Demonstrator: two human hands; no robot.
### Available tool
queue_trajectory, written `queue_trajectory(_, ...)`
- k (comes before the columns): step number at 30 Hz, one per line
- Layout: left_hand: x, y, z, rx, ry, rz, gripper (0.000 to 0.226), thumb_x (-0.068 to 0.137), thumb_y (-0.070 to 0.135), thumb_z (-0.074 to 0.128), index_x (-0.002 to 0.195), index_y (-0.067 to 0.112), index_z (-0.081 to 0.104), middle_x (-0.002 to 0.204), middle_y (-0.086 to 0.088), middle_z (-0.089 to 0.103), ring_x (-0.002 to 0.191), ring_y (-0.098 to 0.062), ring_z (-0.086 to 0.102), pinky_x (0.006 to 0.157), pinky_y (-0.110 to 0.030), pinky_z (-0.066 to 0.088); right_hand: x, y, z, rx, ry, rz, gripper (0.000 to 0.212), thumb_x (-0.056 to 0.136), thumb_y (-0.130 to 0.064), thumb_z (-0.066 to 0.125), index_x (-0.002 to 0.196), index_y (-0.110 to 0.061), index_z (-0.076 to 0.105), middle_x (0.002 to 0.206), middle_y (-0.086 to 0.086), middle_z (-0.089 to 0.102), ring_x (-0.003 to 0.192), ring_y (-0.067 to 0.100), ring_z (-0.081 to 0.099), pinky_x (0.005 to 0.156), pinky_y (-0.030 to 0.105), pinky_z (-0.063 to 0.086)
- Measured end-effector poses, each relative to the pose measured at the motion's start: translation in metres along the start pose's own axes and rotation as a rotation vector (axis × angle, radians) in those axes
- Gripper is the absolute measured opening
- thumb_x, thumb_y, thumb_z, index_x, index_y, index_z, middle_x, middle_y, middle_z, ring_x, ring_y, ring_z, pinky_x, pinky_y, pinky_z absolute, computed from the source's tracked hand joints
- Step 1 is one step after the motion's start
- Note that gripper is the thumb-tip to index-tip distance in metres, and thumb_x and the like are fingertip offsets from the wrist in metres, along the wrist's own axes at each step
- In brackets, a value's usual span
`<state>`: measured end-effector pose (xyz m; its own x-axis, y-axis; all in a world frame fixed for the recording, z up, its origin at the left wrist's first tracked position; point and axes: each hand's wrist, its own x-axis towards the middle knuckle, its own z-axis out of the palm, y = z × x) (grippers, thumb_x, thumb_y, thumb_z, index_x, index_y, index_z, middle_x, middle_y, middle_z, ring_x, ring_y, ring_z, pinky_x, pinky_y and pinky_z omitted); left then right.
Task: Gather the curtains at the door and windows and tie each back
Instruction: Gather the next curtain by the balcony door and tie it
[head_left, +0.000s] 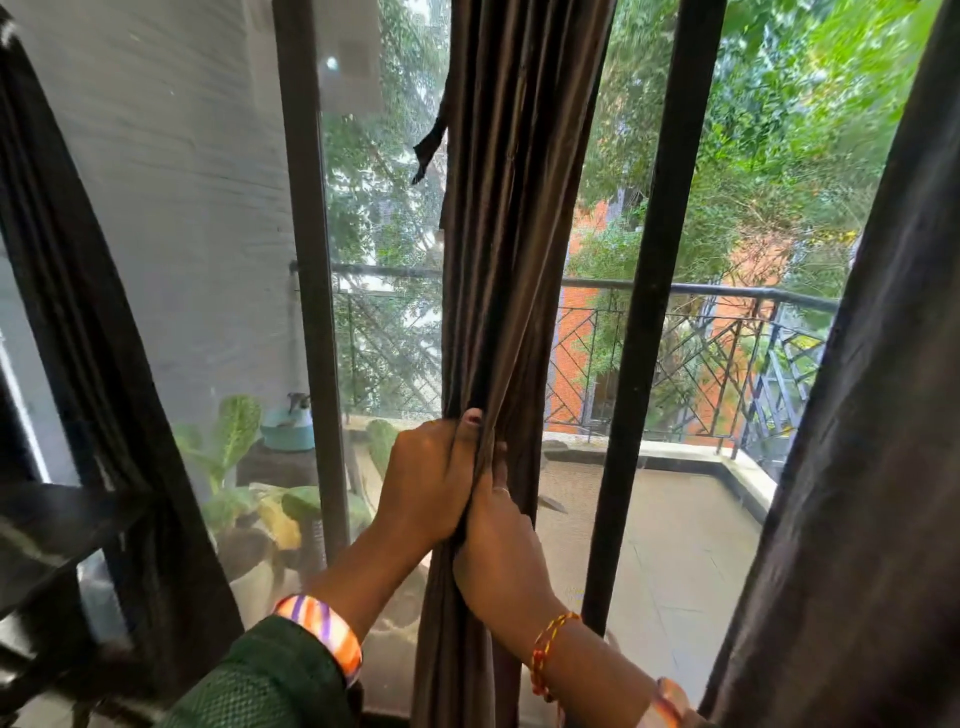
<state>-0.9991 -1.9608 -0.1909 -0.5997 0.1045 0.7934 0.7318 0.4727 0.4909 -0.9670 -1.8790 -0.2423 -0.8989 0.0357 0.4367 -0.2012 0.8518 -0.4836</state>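
Note:
A dark brown curtain (514, 208) hangs bunched into a narrow column in front of the glass door, at the middle of the view. My left hand (423, 480) grips its folds from the left, thumb up against the cloth. Pressed right beside it, my right hand (501, 551) grips the same bundle a little lower, from the right. A short dark strip of fabric (432, 145) dangles from the curtain's left edge higher up. Another dark curtain (872, 415) hangs down the right edge, and a third dark curtain (104, 338) slants across the left.
Dark door-frame posts stand at left (306, 260) and right (654, 312) of the bundle. Through the mesh lie a balcony floor (665, 545), a metal railing (727, 353), potted plants (244, 467) and trees.

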Motion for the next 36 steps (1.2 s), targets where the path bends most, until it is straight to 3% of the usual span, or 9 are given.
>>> queue_trajectory(6,-0.004,0.003,0.004,0.058,-0.045,-0.005,0.024,0.082,0.034,0.066,0.065,0.017,0.067,0.057,0.004,0.063,0.057,0.0,0.059,0.052,-0.009,0.036,-0.013,0.007,0.012,-0.111,-0.118,0.007,0.043,0.093,-0.007,0.041,0.135,-0.01,0.035,0.118,0.017,0.051,0.09,0.035,0.063,0.081,0.044,0.053)
queue_trajectory(13,-0.005,-0.009,0.004,0.133,0.036,0.094,0.037,0.08,0.012,0.065,0.116,0.002,0.06,0.065,-0.013,0.068,0.052,-0.022,0.062,0.059,-0.02,0.041,-0.022,0.032,0.013,0.008,-0.452,-0.026,0.114,0.081,-0.014,0.061,0.137,-0.024,-0.038,0.156,0.02,-0.002,0.11,0.037,0.057,0.09,0.044,0.051)
queue_trajectory(16,-0.004,-0.01,-0.003,0.085,0.041,-0.02,0.085,0.082,0.012,0.067,0.145,0.029,0.013,0.047,0.0,0.046,0.038,-0.01,0.041,0.05,-0.022,0.036,-0.01,0.034,-0.023,0.148,-0.57,-0.045,0.122,0.074,-0.025,0.076,0.146,-0.019,-0.022,0.158,0.011,0.005,0.14,0.026,0.028,0.112,0.037,0.032)
queue_trajectory(19,-0.002,-0.001,-0.002,0.065,0.015,-0.205,0.086,0.086,0.02,0.062,0.144,0.027,0.0,0.062,-0.011,0.059,0.055,-0.023,0.055,0.054,-0.022,0.033,0.013,0.007,-0.074,0.607,-0.299,0.043,0.069,0.086,-0.022,0.065,0.142,-0.014,0.026,0.129,-0.014,0.051,0.114,0.005,0.054,0.094,0.027,0.048)
queue_trajectory(24,-0.012,0.017,0.018,0.301,-0.108,0.163,0.024,0.086,0.019,0.053,0.1,0.002,0.063,0.058,-0.016,0.065,0.049,-0.035,0.062,0.039,-0.029,0.041,0.056,-0.034,-0.122,0.498,0.167,0.005,0.109,0.057,-0.071,0.067,0.141,-0.016,0.028,0.127,0.0,0.059,0.114,0.016,0.059,0.095,0.038,0.05)
queue_trajectory(27,-0.011,0.037,0.024,0.429,-0.195,0.33,0.022,0.079,0.023,0.059,0.089,0.004,0.062,0.05,-0.012,0.061,0.04,-0.027,0.059,0.033,-0.027,0.036,0.063,-0.04,-0.136,0.28,0.32,0.016,0.063,0.075,-0.034,0.069,0.127,-0.008,0.045,0.108,0.008,0.066,0.097,0.026,0.064,0.079,0.037,0.054)
queue_trajectory(29,-0.001,0.049,0.015,0.398,-0.383,0.298,0.036,0.087,0.037,0.053,0.105,0.006,0.057,0.075,-0.015,0.068,0.068,-0.031,0.066,0.053,-0.031,0.046,0.061,-0.037,-0.143,0.183,0.33,-0.002,0.032,0.083,-0.008,0.053,0.115,-0.005,0.053,0.098,0.012,0.064,0.09,0.032,0.063,0.068,0.035,0.052)
queue_trajectory(32,0.035,0.056,-0.011,0.067,-0.616,0.183,0.062,0.076,0.065,0.047,0.091,0.007,0.064,0.079,-0.016,0.07,0.075,-0.029,0.066,0.063,-0.036,0.051,0.055,-0.026,-0.156,0.117,0.306,-0.008,0.026,0.085,0.0,0.044,0.107,-0.002,0.056,0.096,0.014,0.062,0.091,0.031,0.061,0.06,0.022,0.038)
queue_trajectory(36,0.101,0.094,-0.045,-0.302,-0.278,0.039,0.019,0.079,0.05,0.059,0.086,0.033,0.062,0.094,-0.011,0.07,0.083,-0.025,0.067,0.071,-0.045,0.056,0.044,-0.023,-0.167,0.12,0.303,-0.115,0.029,0.085,0.004,0.042,0.109,-0.006,0.055,0.083,0.007,0.058,0.076,0.026,0.061,0.05,0.015,0.039)
